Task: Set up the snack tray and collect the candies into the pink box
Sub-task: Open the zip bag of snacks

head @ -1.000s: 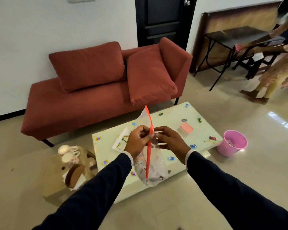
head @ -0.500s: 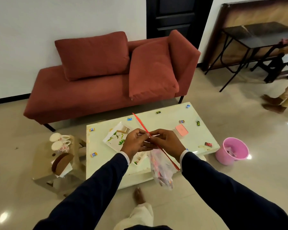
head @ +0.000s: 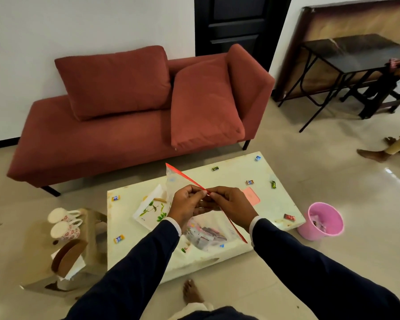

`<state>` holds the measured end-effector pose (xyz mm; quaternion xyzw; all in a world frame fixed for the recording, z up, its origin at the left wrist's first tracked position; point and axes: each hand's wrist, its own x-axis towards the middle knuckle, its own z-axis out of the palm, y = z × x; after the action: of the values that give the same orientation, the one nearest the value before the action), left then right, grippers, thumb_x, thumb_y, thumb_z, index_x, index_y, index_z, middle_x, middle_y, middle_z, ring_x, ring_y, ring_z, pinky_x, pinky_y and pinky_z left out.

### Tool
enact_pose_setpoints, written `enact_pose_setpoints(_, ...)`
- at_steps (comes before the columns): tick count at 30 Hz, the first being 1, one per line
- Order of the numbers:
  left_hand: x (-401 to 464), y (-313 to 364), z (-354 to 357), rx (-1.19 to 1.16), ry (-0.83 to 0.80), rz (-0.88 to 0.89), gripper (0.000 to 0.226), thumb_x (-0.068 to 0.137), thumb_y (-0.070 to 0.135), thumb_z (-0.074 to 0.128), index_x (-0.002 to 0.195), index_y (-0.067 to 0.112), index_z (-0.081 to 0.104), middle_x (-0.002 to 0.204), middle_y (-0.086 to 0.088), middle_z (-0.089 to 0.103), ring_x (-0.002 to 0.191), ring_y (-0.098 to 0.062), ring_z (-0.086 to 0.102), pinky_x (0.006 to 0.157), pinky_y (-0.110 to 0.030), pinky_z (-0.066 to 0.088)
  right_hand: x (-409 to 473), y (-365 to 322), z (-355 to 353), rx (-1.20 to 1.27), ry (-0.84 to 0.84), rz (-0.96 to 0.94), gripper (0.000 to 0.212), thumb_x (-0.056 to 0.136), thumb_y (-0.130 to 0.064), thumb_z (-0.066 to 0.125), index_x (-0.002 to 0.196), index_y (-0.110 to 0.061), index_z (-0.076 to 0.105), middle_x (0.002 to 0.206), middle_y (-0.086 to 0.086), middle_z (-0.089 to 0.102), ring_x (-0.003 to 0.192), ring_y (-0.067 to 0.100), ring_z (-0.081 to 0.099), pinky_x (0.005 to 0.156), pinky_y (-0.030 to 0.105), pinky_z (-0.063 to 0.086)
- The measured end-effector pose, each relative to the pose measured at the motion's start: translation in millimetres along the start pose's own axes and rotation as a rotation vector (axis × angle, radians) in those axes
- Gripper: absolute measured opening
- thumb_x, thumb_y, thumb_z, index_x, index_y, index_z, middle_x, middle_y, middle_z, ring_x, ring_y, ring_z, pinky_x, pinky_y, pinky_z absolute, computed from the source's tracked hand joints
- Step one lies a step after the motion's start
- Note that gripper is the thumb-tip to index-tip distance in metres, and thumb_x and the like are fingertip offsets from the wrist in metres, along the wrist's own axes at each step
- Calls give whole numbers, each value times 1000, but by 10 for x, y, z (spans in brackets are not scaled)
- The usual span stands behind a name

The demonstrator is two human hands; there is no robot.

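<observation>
Both our hands, left hand [head: 188,205] and right hand [head: 231,205], pinch the bag [head: 203,229] at its red strip [head: 231,224], which slants from far-left to near-right.

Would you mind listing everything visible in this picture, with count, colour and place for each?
sofa: one, red, against the wall, two cushions on it
low table: one, white, in front of the sofa
wrapped candies: at least eight, mixed colours, scattered on the table
tray: one, white with leaf print, on the table's left part
pink box: one, flat on the table, partly behind the right hand
pink bucket: one, on the floor right of the table
mugs: two, white patterned, on a small stand at left
black table: one, far right
zip bag: one, clear with red strip, holding sweets
left hand, right hand: both pinching the bag's strip
</observation>
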<state>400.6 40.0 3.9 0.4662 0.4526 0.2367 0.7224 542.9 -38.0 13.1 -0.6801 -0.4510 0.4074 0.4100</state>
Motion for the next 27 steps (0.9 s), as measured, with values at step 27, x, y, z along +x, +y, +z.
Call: enact_pose_setpoints(27,818,218,394,64,233,28,9,101,4,60,100,-3,65,91,-22,76,86,-35,77,74,-39,65,1139,225,-569,-20,-215,-44,23,103,-10,51,110,-9,73,99,5,76,94,17,73,86,28,61)
